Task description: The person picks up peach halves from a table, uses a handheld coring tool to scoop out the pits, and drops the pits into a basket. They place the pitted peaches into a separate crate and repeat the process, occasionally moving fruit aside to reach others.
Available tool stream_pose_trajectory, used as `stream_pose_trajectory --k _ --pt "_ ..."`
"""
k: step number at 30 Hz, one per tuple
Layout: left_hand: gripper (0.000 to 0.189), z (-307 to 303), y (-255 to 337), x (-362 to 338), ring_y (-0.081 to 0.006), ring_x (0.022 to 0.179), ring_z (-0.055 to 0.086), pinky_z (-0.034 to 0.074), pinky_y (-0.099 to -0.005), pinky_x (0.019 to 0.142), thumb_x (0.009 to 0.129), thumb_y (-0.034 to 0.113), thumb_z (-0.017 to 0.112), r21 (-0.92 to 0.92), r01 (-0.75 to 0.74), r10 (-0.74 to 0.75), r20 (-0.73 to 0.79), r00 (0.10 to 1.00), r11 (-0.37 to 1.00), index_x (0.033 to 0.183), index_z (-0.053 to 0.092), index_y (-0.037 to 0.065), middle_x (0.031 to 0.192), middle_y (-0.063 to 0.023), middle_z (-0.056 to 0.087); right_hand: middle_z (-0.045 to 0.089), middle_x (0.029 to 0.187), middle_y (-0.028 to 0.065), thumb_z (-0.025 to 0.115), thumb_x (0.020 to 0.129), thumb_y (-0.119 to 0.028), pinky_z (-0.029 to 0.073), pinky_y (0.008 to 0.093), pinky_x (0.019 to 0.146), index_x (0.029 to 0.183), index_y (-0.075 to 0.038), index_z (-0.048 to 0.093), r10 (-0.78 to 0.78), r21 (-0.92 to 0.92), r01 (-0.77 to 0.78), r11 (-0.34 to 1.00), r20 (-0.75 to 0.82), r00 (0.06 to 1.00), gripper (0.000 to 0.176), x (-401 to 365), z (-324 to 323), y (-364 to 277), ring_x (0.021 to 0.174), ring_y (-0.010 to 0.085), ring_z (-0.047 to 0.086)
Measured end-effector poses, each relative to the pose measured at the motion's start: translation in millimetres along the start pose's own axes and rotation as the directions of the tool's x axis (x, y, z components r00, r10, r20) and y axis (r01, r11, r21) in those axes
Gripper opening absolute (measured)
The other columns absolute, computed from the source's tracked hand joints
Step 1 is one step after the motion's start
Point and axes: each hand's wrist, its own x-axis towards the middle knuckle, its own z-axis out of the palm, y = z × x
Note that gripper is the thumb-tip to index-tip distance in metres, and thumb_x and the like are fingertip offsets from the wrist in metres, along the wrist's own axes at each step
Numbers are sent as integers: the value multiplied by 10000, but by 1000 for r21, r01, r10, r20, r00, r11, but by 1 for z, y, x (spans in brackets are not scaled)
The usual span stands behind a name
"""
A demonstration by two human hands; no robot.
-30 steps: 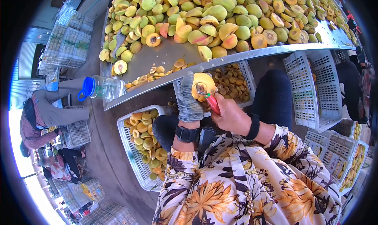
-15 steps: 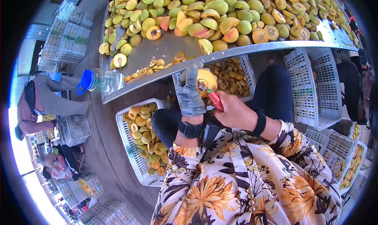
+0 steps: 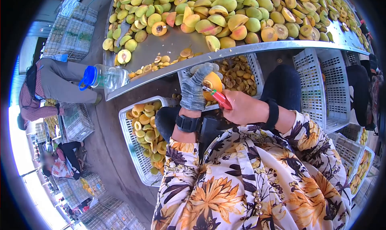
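Observation:
In my gloved left hand (image 3: 193, 87) is a peach half (image 3: 215, 82), its cut face turned toward my right side with a dark pit hollow showing. My bare right hand (image 3: 246, 108) is wrapped round the red handle of a pitting knife (image 3: 221, 99). The knife's metal tip is right at the hollow of the fruit. Both hands are over my lap, just below the metal table's edge. Behind the fruit, a crate holds many small brown pits and scraps (image 3: 238, 75).
A metal table (image 3: 161, 43) carries a heap of halved peaches (image 3: 225, 13). A blue-capped plastic jug (image 3: 106, 77) stands by its left corner. One white crate (image 3: 134, 149) of peach halves is beside my left knee; another white crate (image 3: 317, 85) is at right. People and stacked crates are at far left.
My left hand has turned the peach half, so its cut face is seen more edge-on. The knife stays at the hollow, and the view has shifted slightly.

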Motion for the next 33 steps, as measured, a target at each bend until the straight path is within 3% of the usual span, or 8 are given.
stream_pose_trajectory --k 6,11,19,24,26,28,30,33 --pt "296 2 2 3 -237 585 605 523 -332 521 777 249 620 9 61 -61 7 998 998 901 580 -17 752 -142 611 481 580 58 470 752 -33 363 256 343 895 4 434 90 251 -153 956 245 965 153 5 -6 -7 369 118 444" --pt "381 0 1 4 -243 571 602 523 -326 531 774 321 628 16 -19 19 6 1000 1000 940 554 -14 765 -138 611 373 558 -4 475 804 -3 270 187 292 928 -39 441 -80 755 -481 446 569 818 133 14 -5 8 339 37 286" --pt "490 -13 5 3 -207 818 579 507 -358 696 848 494 473 -210 -35 -19 -250 968 977 1019 542 40 896 -77 602 413 581 21 496 798 -6 277 189 275 1040 -49 473 -459 945 -272 182 326 826 246 11 -18 35 329 29 330" --pt "566 -76 28 -47 -244 877 593 509 -375 752 802 372 601 77 -236 248 -309 918 969 1242 356 115 1000 -110 585 554 684 171 520 753 -57 445 354 457 906 -2 511 -12 -188 24 982 63 998 163 22 -26 59 453 271 538" --pt "512 -131 40 -80 -232 859 603 499 -327 760 773 351 645 956 -283 674 260 692 -79 1182 467 99 972 -110 607 557 716 236 545 714 -69 448 428 588 847 2 508 -321 -640 45 767 -323 890 155 27 -18 93 627 373 561" --pt "409 -246 32 -114 -201 843 606 478 -292 765 742 345 683 827 -27 394 -238 888 561 1047 596 87 927 -112 632 560 719 235 549 709 -73 442 436 617 841 -1 506 -278 -553 81 829 -281 918 156 25 -19 82 682 377 559" --pt "464 -197 79 -126 -232 858 610 469 -325 772 705 398 695 838 509 214 -544 811 199 1057 606 109 931 -105 642 562 722 233 553 705 -76 436 444 646 835 -3 505 -231 -454 101 885 -242 942 157 25 -15 81 736 381 556" --pt "453 -184 112 -85 -232 917 599 455 -305 800 760 390 638 928 195 406 -319 856 318 1072 592 65 1005 -124 624 550 682 215 614 687 -89 440 427 579 860 3 489 -354 -512 194 837 -235 905 233 27 -8 84 665 383 555"
